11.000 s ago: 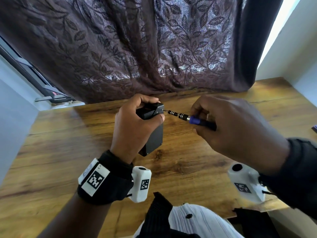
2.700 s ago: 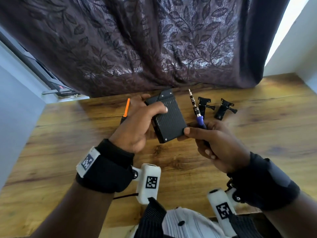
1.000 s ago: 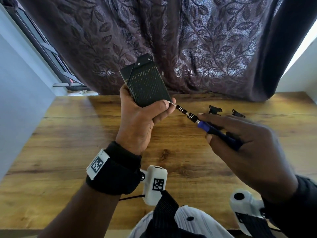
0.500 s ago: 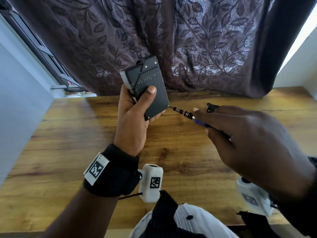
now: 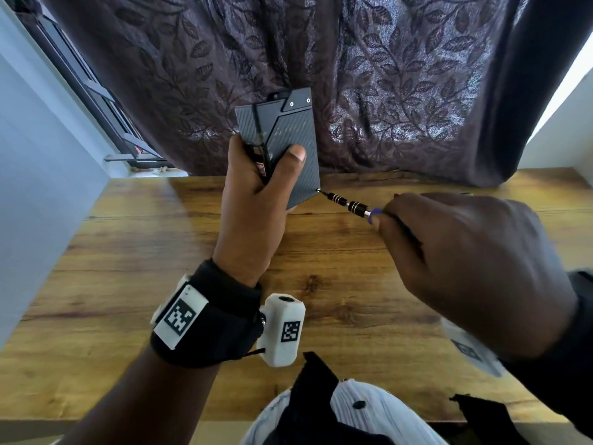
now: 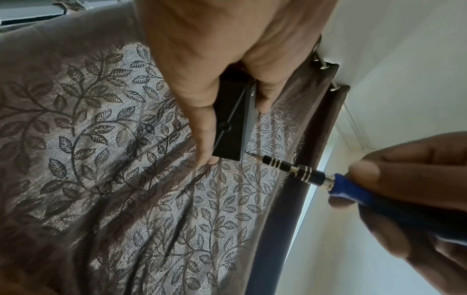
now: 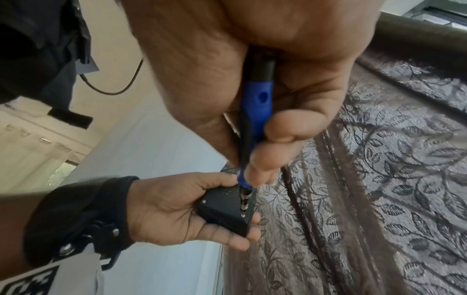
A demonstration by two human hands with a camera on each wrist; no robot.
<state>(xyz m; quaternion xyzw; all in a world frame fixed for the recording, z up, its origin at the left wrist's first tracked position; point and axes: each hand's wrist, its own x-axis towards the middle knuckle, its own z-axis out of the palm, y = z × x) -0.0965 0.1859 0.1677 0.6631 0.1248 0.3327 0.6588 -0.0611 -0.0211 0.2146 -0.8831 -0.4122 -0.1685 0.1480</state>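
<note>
My left hand grips a flat black box with a carbon-weave face, held upright above the wooden table, thumb across its front. The box also shows in the left wrist view and the right wrist view. My right hand pinches a small screwdriver with a blue and black handle. Its tip touches the box's lower right corner. Two small screws sit at the box's top.
A dark leaf-patterned curtain hangs right behind the box, down to the table's back edge. A pale wall and a window frame stand at the left. My striped shirt is at the near edge.
The left hand has raised the box a little and turned its face squarer to me. The screwdriver tip stays at the lower right corner; my right hand now hides the black clips on the table.
</note>
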